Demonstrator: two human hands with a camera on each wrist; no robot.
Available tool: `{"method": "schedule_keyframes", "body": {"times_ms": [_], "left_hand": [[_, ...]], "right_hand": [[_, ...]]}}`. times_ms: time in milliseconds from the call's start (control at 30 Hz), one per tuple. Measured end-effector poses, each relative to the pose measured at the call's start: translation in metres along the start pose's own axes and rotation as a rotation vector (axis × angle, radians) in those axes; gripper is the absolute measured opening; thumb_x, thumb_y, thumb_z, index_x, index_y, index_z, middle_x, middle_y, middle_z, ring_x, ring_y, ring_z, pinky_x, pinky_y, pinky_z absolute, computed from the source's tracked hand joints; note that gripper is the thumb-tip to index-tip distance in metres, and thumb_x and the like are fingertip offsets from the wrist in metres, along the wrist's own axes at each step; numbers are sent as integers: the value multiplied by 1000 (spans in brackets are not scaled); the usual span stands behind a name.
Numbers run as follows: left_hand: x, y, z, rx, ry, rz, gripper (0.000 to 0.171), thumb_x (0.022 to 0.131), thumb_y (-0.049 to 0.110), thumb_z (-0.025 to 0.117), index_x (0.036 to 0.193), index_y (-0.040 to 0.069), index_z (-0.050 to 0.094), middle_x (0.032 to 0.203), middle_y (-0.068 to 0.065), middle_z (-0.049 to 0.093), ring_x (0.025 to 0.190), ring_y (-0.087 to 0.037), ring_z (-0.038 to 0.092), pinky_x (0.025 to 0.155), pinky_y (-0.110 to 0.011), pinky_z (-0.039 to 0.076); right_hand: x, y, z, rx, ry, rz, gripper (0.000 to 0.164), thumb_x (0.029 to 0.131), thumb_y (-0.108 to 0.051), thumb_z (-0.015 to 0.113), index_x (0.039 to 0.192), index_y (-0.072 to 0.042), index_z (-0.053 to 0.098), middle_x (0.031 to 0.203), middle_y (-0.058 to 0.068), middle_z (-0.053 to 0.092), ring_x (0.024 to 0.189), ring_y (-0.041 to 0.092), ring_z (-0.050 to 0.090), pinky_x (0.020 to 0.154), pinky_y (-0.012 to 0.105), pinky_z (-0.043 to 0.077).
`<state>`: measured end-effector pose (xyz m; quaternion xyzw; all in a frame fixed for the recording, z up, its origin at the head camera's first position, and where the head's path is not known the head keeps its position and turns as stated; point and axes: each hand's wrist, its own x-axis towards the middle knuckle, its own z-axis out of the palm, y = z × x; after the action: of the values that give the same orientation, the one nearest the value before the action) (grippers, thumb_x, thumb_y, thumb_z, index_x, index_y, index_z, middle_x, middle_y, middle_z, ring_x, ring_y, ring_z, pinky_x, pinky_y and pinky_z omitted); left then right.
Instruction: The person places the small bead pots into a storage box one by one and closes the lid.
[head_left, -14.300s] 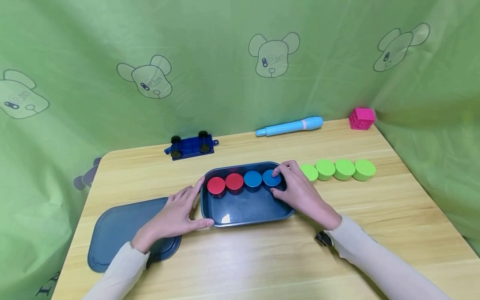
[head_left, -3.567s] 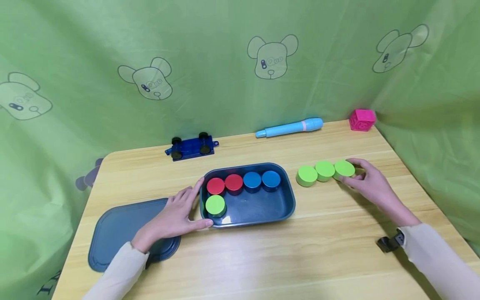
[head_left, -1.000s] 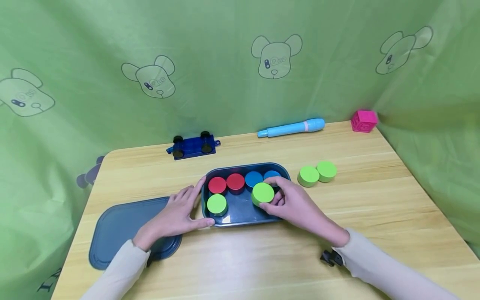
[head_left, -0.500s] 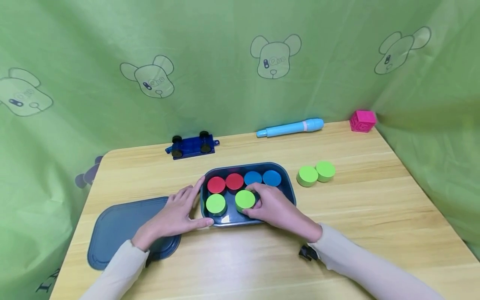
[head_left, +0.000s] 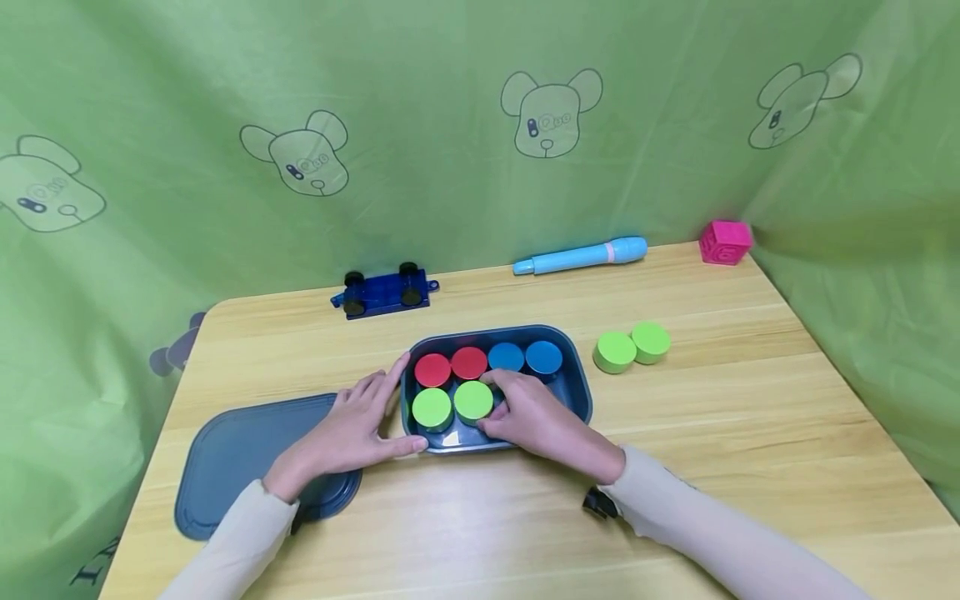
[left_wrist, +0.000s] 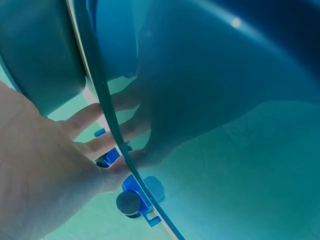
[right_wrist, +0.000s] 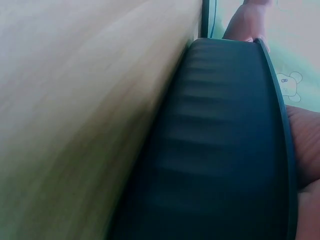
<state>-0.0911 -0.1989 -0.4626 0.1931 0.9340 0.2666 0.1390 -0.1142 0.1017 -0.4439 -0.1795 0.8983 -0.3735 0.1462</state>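
A dark blue-grey plastic box (head_left: 581,396) sits mid-table. Its back row has two red cylinders (head_left: 432,370) and two blue cylinders (head_left: 543,357). My right hand (head_left: 543,423) reaches into it, pinching a short green cylinder (head_left: 473,402) between thumb and fingers in the front row. Left of that one stands another green cylinder (head_left: 432,408). My left hand (head_left: 348,433) is spread against the box's left end, its thumb at the front corner. In the left wrist view its fingers (left_wrist: 90,145) lie along the box's edge. The right wrist view mostly shows the box's outer wall (right_wrist: 215,140).
Two more green cylinders (head_left: 615,352) stand right of the box. A flat dark lid (head_left: 247,458) lies to the left, partly under my left forearm. Along the back are a blue wheeled toy chassis (head_left: 384,292), a light blue pen-shaped thing (head_left: 577,257) and a pink cube (head_left: 725,242).
My right hand has brought a green cylinder from the table row left into the box, lowering it beside the first green one. The left hand has stayed at the box's end.
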Motion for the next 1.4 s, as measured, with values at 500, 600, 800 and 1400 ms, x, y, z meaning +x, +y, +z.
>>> {"method": "schedule_keyframes", "body": {"times_ms": [500, 600, 800, 1400], "left_hand": [[1, -1, 0, 5, -1, -3, 120, 91, 77, 71, 176, 38, -4, 176, -21, 28, 160, -52, 22, 122, -79, 15], [1, -1, 0, 8, -1, -3, 120, 91, 77, 71, 176, 38, -5, 176, -22, 28, 160, -52, 22, 122, -79, 15], [0, -1, 0, 4, 1, -2, 120, 91, 77, 71, 176, 38, -5, 176, -21, 29, 160, -53, 22, 121, -79, 15], [0, -3, 1, 5, 6, 7, 120, 92, 76, 71, 176, 38, -6, 176, -19, 27, 159, -53, 22, 120, -81, 15]], "right_hand": [[-15, 4, -13, 86, 66, -121, 52, 95, -12, 88, 141, -2, 65, 123, 10, 74, 86, 7, 73, 78, 25, 62], [-19, 10, -17, 108, 106, -209, 47, 96, -12, 86, 138, -3, 67, 121, 10, 74, 87, 7, 72, 78, 26, 62], [-25, 24, -26, 150, 181, -318, 43, 95, -12, 87, 134, -9, 68, 108, 8, 74, 86, 8, 69, 74, 31, 62], [-51, 88, -100, 331, 508, -200, 30, 102, 0, 75, 131, -3, 69, 95, 13, 65, 74, 20, 58, 63, 21, 49]]}}
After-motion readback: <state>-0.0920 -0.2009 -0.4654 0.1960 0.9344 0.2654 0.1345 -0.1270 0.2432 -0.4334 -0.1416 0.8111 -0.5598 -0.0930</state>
